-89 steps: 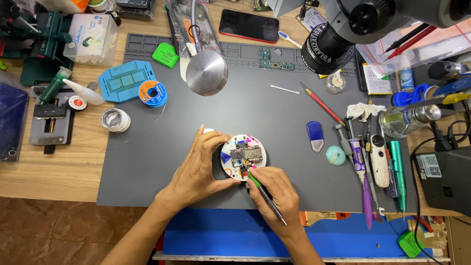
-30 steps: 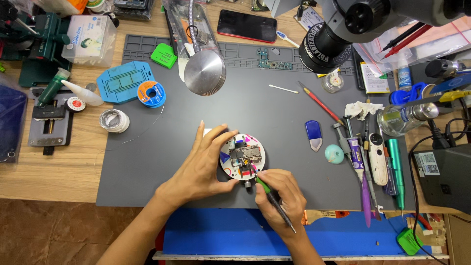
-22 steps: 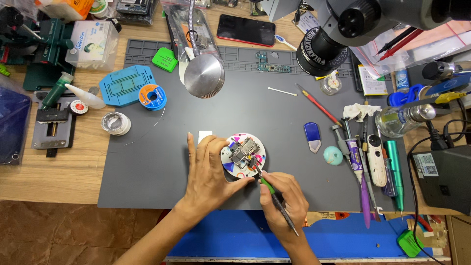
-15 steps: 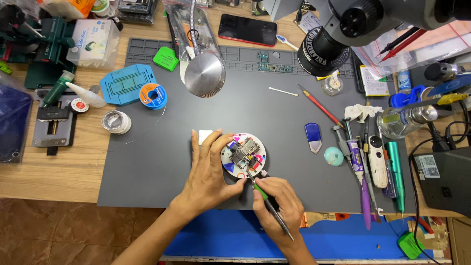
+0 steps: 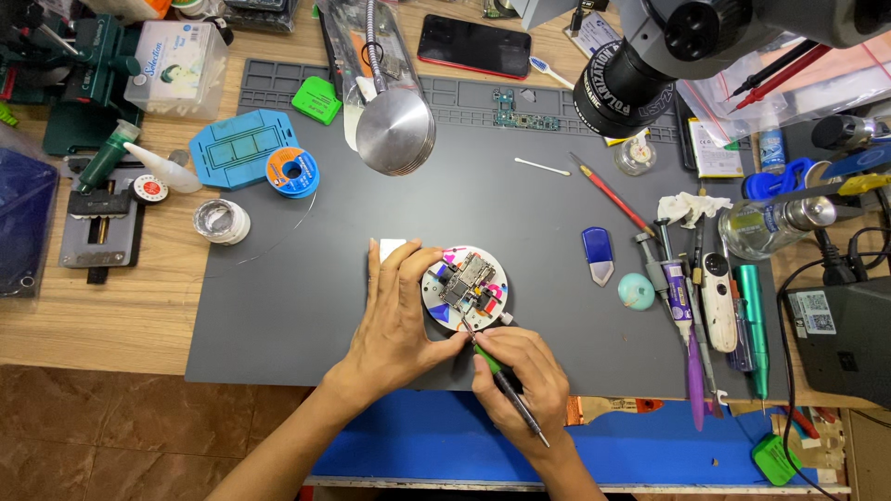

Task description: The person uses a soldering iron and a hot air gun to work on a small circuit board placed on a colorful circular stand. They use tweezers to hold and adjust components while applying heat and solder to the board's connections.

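The round white fixture (image 5: pixel 464 288) is now steadied more closely by the left hand (image 5: pixel 401 320), its fingers curled against the rim, while the green-handled tool (image 5: pixel 506 385), gripped by the right hand (image 5: pixel 520 390), is kept on the circuit board (image 5: pixel 467 283).

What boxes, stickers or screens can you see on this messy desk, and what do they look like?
Clear plastic box, top left: rectangular, pale printed label.
Phone, top middle: flat, dark screen, red edge.
White sticker, right, on the black box: small, rectangular.
Labelled clear bottle, right: lying down.

Dark phone screen (image 5: pixel 474 45) top centre — clear labelled box (image 5: pixel 176 67) far left.
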